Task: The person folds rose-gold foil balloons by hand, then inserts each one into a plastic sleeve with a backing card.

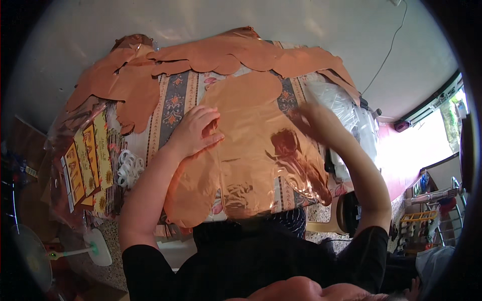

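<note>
A flat, copper-coloured foil balloon (246,145) with rounded lobes lies in front of me, creased and shiny at its lower right. My left hand (193,130) rests on its left side, thumb and curled fingers apart against the foil. Over the right edge of the foil is my right hand (319,120), blurred by motion; its fingers cannot be made out clearly. More flat copper foil balloons (241,52) are spread along the far side of the table, with another group (130,83) at the far left.
A patterned cloth (173,105) covers the table. Clear plastic bags (346,115) lie at the right. On the left are yellow printed cards (90,160) and a coil of white ribbon (130,168). A standing fan (37,256) is at the lower left, a metal rack (437,215) at the right.
</note>
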Available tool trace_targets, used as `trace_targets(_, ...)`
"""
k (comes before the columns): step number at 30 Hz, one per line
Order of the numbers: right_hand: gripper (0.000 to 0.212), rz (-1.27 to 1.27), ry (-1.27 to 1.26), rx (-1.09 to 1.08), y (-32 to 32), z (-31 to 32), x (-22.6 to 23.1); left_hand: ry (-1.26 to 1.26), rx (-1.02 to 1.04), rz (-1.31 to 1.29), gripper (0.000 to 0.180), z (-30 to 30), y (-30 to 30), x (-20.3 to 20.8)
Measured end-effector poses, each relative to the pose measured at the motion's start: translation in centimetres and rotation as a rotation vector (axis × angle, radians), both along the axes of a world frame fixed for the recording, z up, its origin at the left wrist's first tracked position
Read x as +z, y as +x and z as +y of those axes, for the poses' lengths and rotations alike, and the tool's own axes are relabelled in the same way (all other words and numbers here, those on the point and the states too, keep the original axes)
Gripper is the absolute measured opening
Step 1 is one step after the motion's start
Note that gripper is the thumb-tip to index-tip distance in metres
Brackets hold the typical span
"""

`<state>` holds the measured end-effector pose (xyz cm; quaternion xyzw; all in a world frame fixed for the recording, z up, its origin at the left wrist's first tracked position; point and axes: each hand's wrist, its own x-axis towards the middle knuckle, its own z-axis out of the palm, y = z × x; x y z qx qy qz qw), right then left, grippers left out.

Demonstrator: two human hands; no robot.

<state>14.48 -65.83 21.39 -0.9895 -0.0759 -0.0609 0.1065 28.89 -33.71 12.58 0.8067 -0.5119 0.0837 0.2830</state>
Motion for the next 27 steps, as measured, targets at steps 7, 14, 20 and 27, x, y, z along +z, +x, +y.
trace_targets(7, 0.024, 0.036, -0.193, -0.428, 15.4, -2.7, -4.5, 0.003, -0.024, 0.061, 0.054, -0.3, -0.2, 0.2)
trace_targets(14, 0.022, 0.005, -0.596, -0.163, 19.2, -4.8, -6.9, 0.038, 0.017, 0.037, 0.055, 0.2, -0.5, 0.4)
trace_targets(20, 0.034, -0.272, -0.368, -0.282, 20.0, -12.4, -4.6, 0.038, 0.024, 0.058, 0.055, 0.1, -0.4, 0.2)
trace_targets(27, 0.019, -0.209, 0.369, -0.485, 16.9, -11.5, -0.2, 0.034, 0.015, 0.070, 0.056, 0.0, -0.2, 0.2)
